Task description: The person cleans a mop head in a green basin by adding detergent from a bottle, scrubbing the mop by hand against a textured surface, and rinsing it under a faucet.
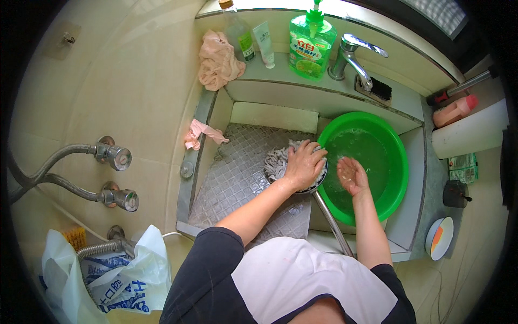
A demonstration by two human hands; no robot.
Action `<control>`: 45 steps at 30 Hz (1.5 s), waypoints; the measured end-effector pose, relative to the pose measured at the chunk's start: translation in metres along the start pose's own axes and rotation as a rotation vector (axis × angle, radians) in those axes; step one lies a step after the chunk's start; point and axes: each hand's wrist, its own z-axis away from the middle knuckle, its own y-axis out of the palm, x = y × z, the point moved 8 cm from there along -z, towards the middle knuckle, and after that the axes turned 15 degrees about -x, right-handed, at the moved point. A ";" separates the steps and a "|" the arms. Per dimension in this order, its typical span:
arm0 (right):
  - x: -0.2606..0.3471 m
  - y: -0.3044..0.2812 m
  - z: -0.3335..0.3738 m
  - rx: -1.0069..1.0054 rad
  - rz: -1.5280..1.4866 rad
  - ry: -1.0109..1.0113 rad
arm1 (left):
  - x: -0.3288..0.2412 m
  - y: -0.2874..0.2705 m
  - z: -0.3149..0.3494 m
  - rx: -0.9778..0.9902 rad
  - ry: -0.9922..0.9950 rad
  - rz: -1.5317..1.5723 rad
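A mop head of grey-white strands (pixel 276 163) lies at the right edge of a patterned grey washing slab (pixel 237 178). Its metal handle (pixel 333 224) slants down toward my body. My left hand (pixel 305 166) rests on top of the strands, fingers spread over them. To its right, a round green basin (pixel 400 178) holds cloudy water (pixel 367 146) with some bubbles. My right hand (pixel 353 176) is cupped, palm up, over the near left part of the basin, with no object in it. Both hands look wet.
Behind stand a tap (pixel 350 59), green pump bottle (pixel 312 46), white tube (pixel 264 46), clear bottle (pixel 240 35) and black-bristled brush (pixel 380 90). Pink cloths (pixel 218 59) lie at left. A bowl (pixel 440 237) sits at right; wall valves (pixel 114 155) and a plastic bag (pixel 145 259) are at left.
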 end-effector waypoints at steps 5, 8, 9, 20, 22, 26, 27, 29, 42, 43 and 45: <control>-0.021 0.098 0.097 0.188 0.984 -0.268 | 0.005 -0.002 0.006 0.035 -0.098 -0.066; -0.023 0.101 0.111 0.177 1.152 -1.039 | 0.001 0.001 0.022 -0.019 -0.089 0.109; -0.027 0.108 0.130 0.176 1.236 -1.275 | -0.004 -0.014 0.028 -0.085 -0.017 0.198; -0.056 0.089 0.137 -0.102 1.093 -1.344 | 0.023 -0.009 0.014 0.007 0.005 0.249; -0.057 0.093 0.141 -0.049 1.141 -1.333 | 0.026 -0.007 0.010 0.012 0.006 0.279; -0.059 0.088 0.137 0.085 1.299 -1.109 | 0.023 -0.010 0.008 0.019 0.004 0.234; -0.060 0.090 0.140 0.114 1.333 -1.162 | 0.021 -0.012 0.008 0.005 0.011 0.244; -0.061 0.092 0.145 0.159 1.401 -1.284 | 0.011 -0.016 0.010 -0.090 0.055 0.329; -0.038 0.062 0.166 0.001 1.121 -1.140 | -0.059 -0.079 0.006 -0.322 0.182 0.440; -0.035 0.057 0.164 -0.010 1.042 -1.110 | -0.052 -0.083 0.017 -0.309 0.112 0.438; -0.028 0.064 0.178 -0.013 0.968 -1.254 | -0.033 -0.088 0.041 -0.276 -0.050 0.439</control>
